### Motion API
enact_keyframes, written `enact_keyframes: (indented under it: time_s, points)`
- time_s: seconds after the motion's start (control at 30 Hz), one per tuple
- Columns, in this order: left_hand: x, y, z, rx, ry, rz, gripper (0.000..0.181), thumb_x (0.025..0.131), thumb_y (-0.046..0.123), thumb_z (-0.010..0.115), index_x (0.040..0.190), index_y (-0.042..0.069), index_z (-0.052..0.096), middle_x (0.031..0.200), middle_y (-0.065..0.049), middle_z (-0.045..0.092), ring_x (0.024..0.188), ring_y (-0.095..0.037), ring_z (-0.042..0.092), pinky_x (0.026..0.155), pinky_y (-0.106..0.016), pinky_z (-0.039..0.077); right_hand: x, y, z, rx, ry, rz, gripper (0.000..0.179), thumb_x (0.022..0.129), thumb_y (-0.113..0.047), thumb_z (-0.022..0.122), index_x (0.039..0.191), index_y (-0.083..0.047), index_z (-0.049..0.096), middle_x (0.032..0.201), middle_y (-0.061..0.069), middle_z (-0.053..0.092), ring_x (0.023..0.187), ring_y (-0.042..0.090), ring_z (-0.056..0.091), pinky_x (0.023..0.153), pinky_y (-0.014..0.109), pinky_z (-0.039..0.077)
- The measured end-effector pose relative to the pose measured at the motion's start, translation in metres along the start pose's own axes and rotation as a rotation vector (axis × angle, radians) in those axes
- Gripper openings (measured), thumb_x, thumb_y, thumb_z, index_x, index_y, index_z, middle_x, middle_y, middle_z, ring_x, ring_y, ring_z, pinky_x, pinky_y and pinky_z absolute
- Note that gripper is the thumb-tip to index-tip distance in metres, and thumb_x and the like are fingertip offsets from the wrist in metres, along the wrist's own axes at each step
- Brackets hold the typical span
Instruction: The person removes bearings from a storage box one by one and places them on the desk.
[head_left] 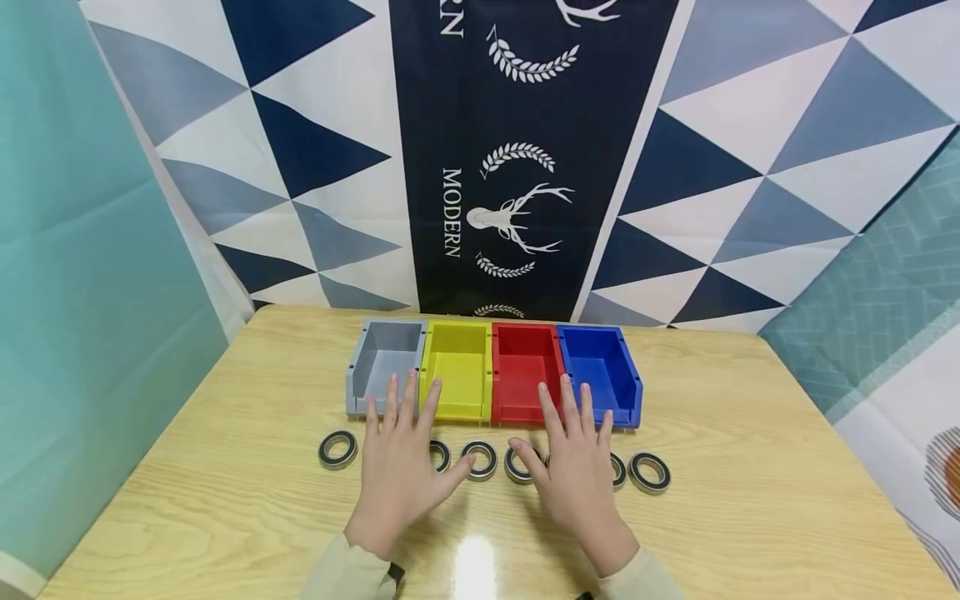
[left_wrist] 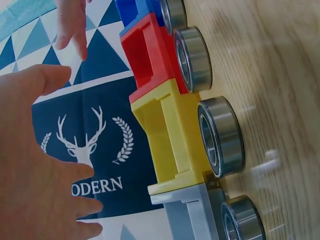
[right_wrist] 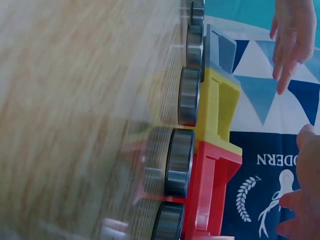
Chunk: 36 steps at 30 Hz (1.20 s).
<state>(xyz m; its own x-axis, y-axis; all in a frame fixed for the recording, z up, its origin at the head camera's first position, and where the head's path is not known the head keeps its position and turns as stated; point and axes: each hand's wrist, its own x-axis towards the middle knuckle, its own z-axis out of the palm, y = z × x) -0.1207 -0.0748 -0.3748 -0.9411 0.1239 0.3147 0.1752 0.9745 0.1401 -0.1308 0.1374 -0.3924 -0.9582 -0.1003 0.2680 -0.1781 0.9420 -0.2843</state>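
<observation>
My left hand [head_left: 401, 467] hovers palm down with fingers spread, its fingertips overlapping the grey bin [head_left: 386, 371] and yellow bin [head_left: 457, 375] in the head view. Likewise spread, my right hand [head_left: 577, 479] is over the table before the red bin [head_left: 528, 367] and blue bin [head_left: 596, 367]. Both hold nothing. A row of black-sealed steel ball bearings lies flat in front of the bins: one bearing [head_left: 337, 450] left of the left hand, another bearing [head_left: 479, 461] between the hands, and a bearing [head_left: 649, 473] at the right end. The hands partly hide several others.
The four-colour bin row stands side by side near the back of the wooden table [head_left: 225, 483]. Behind it hangs a patterned cloth [head_left: 517, 167] with deer heads and triangles. A teal surface [head_left: 97, 275] borders the table on the left.
</observation>
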Motion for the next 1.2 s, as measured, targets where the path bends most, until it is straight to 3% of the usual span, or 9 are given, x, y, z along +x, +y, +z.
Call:
enact_keyframes:
  time_s: [0.23, 0.47, 0.73, 1.2]
  points:
    - [0.004, -0.003, 0.006, -0.010, -0.055, 0.004, 0.099, 0.076, 0.078, 0.049, 0.153, 0.020, 0.026, 0.160, -0.014, 0.020, 0.150, -0.037, 0.013, 0.118, -0.060, 0.015, 0.002, 0.005, 0.005, 0.008, -0.023, 0.027, 0.084, 0.088, -0.058, 0.055, 0.154, -0.018, 0.022, 0.163, 0.014, 0.011, 0.150, 0.042, 0.004, 0.112, 0.071, 0.007]
    - [0.001, -0.003, 0.011, -0.017, -0.042, -0.001, 0.097, 0.076, 0.077, 0.051, 0.152, 0.019, 0.029, 0.160, -0.015, 0.022, 0.150, -0.037, 0.015, 0.118, -0.060, 0.016, 0.001, 0.009, 0.005, 0.015, -0.028, 0.028, 0.084, 0.088, -0.058, 0.055, 0.153, -0.016, 0.024, 0.163, 0.014, 0.009, 0.150, 0.042, 0.004, 0.112, 0.072, 0.007]
    - [0.004, 0.000, 0.007, -0.023, -0.034, -0.005, 0.099, 0.077, 0.077, 0.050, 0.153, 0.019, 0.025, 0.161, -0.015, 0.016, 0.151, -0.036, 0.012, 0.118, -0.059, 0.017, 0.006, 0.011, 0.001, 0.017, -0.031, 0.030, 0.084, 0.089, -0.060, 0.054, 0.154, -0.016, 0.022, 0.163, 0.013, 0.005, 0.150, 0.041, 0.001, 0.112, 0.071, 0.006]
    - [0.005, 0.002, 0.007, -0.021, -0.032, -0.001, 0.098, 0.077, 0.076, 0.050, 0.153, 0.019, 0.025, 0.161, -0.015, 0.017, 0.151, -0.036, 0.012, 0.118, -0.059, 0.017, 0.008, 0.012, 0.000, 0.019, -0.022, 0.038, 0.085, 0.087, -0.058, 0.058, 0.153, -0.015, 0.026, 0.163, 0.015, 0.006, 0.150, 0.042, 0.003, 0.112, 0.072, 0.008]
